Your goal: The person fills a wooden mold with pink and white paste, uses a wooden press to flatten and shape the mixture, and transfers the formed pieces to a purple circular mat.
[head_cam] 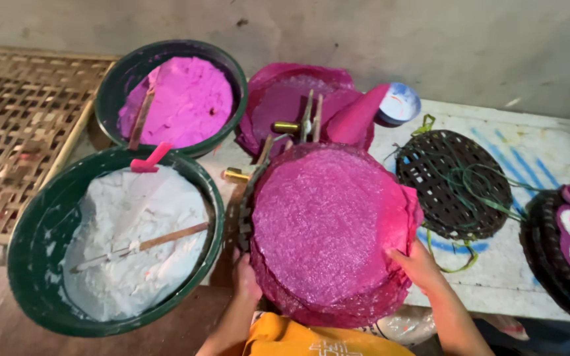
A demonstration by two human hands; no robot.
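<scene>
Head view — both hands (left, right) grip pink round tray edges.

We count two green basins, one of white powder and one of pink powder, two dark woven trays, one small blue-rimmed bowl, and two hands.

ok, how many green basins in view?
2. One green basin of white paste at lower left, by the left hand; another of pink paste behind it, upper centre-left. None seems hidden.
</scene>
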